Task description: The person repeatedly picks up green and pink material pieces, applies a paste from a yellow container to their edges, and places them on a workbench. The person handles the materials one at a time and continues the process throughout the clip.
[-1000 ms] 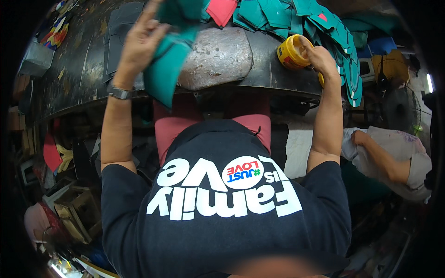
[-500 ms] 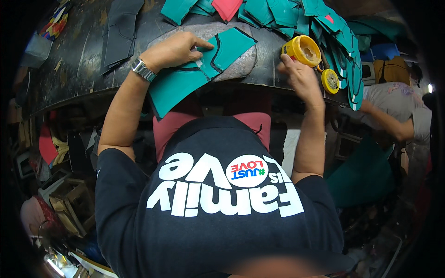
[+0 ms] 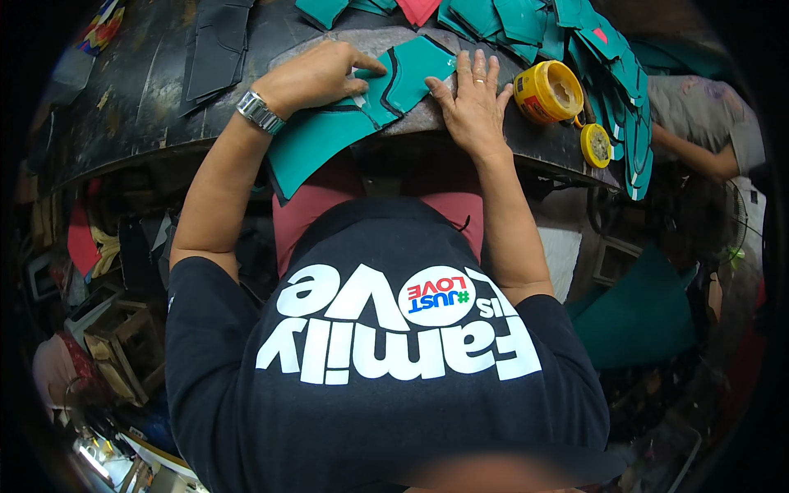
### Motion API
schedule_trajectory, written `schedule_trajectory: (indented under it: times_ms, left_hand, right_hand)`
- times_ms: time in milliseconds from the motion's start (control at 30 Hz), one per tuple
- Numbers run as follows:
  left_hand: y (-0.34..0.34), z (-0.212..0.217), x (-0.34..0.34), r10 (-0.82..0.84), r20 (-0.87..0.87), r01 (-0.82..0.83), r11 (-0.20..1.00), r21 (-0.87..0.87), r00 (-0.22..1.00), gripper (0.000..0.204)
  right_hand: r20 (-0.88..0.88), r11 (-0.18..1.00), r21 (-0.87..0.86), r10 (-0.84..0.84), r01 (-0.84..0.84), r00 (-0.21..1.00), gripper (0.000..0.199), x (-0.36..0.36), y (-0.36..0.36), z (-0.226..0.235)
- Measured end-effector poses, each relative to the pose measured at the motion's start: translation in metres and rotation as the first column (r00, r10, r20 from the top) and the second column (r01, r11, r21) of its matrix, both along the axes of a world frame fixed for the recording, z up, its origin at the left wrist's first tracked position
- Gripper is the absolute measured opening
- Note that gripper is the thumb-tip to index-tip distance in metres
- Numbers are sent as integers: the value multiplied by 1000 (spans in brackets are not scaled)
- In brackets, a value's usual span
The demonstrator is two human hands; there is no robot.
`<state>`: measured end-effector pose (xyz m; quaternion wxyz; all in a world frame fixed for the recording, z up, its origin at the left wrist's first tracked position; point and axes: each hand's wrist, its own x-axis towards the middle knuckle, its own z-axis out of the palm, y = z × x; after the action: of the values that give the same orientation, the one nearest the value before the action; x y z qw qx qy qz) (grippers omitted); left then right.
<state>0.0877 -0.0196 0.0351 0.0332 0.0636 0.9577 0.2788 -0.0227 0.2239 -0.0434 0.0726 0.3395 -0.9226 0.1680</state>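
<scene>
A green panel [image 3: 329, 135] with black curved edging lies slantwise across a flat grey stone slab [image 3: 415, 119], its near left end hanging past the table edge. My left hand [image 3: 316, 78] holds the panel down, index finger stretched, thumb set apart from it and the other fingers curled. At the panel's far right end my right hand [image 3: 477, 107] lies flat with fingers spread, thumb touching the panel's edge; it holds nothing. Just right of that hand is an open yellow tub [image 3: 546, 92] of tan paste, tilted, with its yellow lid [image 3: 595, 146] beside it.
Many green pieces [image 3: 633, 123] overlap along the table's right edge, and more lie at the back near a red piece [image 3: 419, 10]. Dark grey panels [image 3: 215, 57] are stacked on the dark table [image 3: 123, 123] at left. Another person's arm [image 3: 699, 154] shows at far right.
My right hand has moved left from the tub to the panel's far end, and its fingers have spread flat. My left hand stays on the panel.
</scene>
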Motion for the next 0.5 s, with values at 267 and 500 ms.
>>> schedule_trajectory:
  times_ms: [267,500]
  left_hand:
    - [-3,-11,0,-29,-59,29,1000,7,998,42]
    - [-1,-10,-3,-7,12,6,998,69,1000,43]
  right_hand:
    - [31,979,167,113,-117,993,69,-5,18,14]
    - [-45,931,229,303,-285,952,62,22,22,20]
